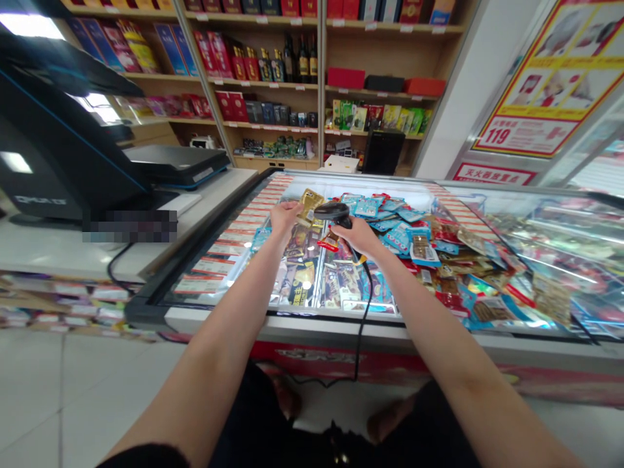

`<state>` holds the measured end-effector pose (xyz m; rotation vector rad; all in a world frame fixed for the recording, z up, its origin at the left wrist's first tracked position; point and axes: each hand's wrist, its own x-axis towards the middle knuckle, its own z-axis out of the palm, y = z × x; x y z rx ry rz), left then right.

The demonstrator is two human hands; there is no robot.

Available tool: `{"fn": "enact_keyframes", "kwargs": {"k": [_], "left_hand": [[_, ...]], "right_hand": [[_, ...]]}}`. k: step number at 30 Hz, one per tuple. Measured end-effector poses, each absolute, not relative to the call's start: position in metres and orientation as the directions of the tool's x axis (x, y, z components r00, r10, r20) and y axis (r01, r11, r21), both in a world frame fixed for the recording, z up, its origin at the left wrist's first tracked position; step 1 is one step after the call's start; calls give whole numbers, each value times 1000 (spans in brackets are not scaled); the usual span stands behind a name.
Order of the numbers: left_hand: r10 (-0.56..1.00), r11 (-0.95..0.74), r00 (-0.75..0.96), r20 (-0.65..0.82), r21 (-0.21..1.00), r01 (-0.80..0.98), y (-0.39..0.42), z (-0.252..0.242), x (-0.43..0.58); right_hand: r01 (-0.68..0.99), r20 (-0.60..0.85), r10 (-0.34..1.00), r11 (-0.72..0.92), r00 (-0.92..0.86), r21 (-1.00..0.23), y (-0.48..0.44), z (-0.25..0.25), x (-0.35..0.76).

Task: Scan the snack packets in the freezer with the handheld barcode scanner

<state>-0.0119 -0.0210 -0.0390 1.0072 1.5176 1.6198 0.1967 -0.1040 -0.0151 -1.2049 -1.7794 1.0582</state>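
My left hand (285,216) pinches a small gold snack packet (310,206) and holds it up over the glass lid of a chest freezer (336,320). My right hand (358,235) is wrapped round the grip of a black barcode scanner (333,212), whose head sits right beside the gold packet. The scanner's black cable (363,312) hangs down over the freezer's front edge. A heap of blue, red and brown snack packets (414,244) lies on the glass just right of my right hand.
A black checkout terminal (58,149) and a flat black device (175,164) stand on the white counter (49,250) at left. Wooden shelves (322,84) with boxes and bottles line the back wall. A red and yellow poster (550,78) hangs at right. Price labels (229,247) line the freezer's left edge.
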Motion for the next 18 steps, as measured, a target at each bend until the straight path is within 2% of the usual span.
{"fn": "enact_keyframes", "kwargs": {"k": [5, 7, 11, 14, 18], "left_hand": [[938, -78, -343, 46, 994, -82, -19, -26, 33], [953, -86, -298, 57, 993, -86, -15, -20, 53], [976, -110, -195, 102, 994, -29, -2, -9, 93], [974, -172, -116, 193, 970, 170, 4, -7, 115], [937, -291, -1, 349, 783, 550, 3, -15, 123]], "right_hand": [[209, 116, 986, 139, -120, -968, -102, -1, 228], [178, 90, 996, 91, -14, -980, -101, 5, 245], [101, 141, 976, 126, 166, -987, -99, 10, 276], [106, 169, 949, 146, 266, -984, -97, 6, 293], [137, 112, 946, 73, 304, -988, -95, 0, 301]]}}
